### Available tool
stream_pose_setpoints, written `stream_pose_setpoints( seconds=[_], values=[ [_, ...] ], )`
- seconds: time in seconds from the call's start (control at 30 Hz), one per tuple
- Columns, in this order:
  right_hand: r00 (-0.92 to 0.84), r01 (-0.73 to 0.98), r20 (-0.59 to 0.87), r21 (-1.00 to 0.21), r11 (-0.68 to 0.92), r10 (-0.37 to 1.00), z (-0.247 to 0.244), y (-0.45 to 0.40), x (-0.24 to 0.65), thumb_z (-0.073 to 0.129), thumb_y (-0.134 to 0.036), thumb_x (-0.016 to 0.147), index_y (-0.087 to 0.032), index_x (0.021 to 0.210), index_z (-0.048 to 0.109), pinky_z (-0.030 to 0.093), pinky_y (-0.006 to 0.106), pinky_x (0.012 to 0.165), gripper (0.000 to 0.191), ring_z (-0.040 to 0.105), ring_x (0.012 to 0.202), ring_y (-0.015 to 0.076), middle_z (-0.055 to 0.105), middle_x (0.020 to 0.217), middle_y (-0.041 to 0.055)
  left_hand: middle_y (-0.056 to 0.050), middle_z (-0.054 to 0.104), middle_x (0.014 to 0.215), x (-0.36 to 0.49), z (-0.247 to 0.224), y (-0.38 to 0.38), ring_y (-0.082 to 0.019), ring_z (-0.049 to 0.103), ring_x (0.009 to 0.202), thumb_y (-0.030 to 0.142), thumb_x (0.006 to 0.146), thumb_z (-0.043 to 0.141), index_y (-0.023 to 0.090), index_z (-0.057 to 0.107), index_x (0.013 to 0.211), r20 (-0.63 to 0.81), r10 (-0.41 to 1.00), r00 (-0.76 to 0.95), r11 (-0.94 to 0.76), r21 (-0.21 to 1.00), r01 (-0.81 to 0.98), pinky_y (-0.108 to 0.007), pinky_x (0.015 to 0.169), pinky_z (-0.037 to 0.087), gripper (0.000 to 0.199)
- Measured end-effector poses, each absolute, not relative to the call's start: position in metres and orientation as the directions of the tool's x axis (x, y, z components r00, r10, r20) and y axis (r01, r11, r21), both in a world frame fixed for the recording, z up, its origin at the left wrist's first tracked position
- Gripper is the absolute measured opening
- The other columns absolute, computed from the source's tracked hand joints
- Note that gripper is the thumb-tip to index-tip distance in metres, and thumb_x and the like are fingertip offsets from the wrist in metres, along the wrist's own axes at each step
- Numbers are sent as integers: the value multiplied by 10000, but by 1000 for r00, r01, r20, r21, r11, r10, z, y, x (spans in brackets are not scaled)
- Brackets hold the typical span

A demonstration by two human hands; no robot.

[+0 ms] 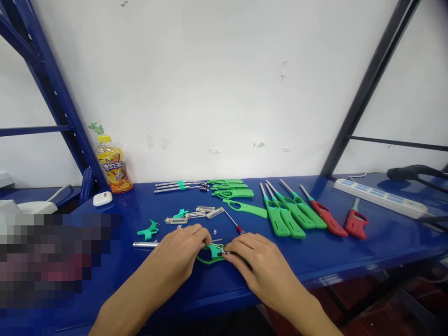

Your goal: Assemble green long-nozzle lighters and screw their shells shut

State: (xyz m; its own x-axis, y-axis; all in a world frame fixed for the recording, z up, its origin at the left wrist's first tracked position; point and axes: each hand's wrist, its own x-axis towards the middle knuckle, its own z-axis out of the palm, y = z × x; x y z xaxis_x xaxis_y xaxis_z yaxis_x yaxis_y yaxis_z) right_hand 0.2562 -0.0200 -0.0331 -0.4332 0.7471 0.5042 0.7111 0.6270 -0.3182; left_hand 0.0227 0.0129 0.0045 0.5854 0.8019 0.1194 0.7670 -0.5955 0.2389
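Note:
Near the front edge of the blue table, a green lighter shell (206, 261) lies between my two hands, with a teal trigger piece (214, 251) and thin wires in it. My left hand (182, 249) is closed on the left part of this lighter, beside the trigger piece; a metal tube (145, 244) sticks out to its left. My right hand (257, 261) pinches the lighter's right end near the wires, and its fingers hide most of that end. Behind my right hand lies a screwdriver (240, 229).
Clear fuel tanks (196, 214), a loose teal trigger (149, 231), metal tubes (168, 188) and green shells (245, 207) lie behind my hands. Green lighters (278, 219), red lighters (329, 219) and a power strip (381, 198) are rightward; a bottle (114, 168) and white case (102, 199) stand left.

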Motion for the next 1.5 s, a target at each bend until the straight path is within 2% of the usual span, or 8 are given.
stream_pose_setpoints(
  seconds=[0.43,0.63,1.03,1.23,1.5],
  values=[
    [-438,715,495,-314,625,750,-32,-21,257,555,-248,1083,-256,1083,713,483,379,889,159,696,935,215,764,1034,10,-56,713,1088,26,12,10,-252,700,1005,76,1045,369,215,704,1099,90,809,582,-583,256,771,-390,918,523,366],
    [-442,713,491,-316,626,751,-32,-22,257,546,-239,1083,-254,1093,713,489,383,895,168,695,937,219,760,1037,21,-44,680,1073,22,10,10,-219,685,948,98,1061,376,228,714,1063,138,788,600,-611,303,732,-348,872,514,363],
    [-452,716,484,-305,628,749,-33,-21,256,540,-222,1080,-253,1080,716,507,400,914,179,700,948,229,760,1036,25,-44,638,1036,24,3,10,-230,616,960,119,1079,407,219,689,1016,177,786,592,-618,246,747,-365,835,497,306],
    [-448,719,493,-297,629,746,-33,-20,256,542,-211,1079,-253,1088,714,503,399,916,177,703,947,229,763,1040,23,-58,652,1088,25,8,12,-245,632,1012,17,1033,400,212,696,1093,111,775,622,-632,180,754,-375,857,509,360],
    [-448,704,507,-309,640,737,-36,-20,257,561,-237,1082,-252,1089,707,494,387,902,147,701,937,219,766,1034,9,-37,662,1082,20,6,13,-227,625,1003,-29,989,404,230,681,1077,150,769,621,-639,206,741,-359,868,492,389]
  ],
)
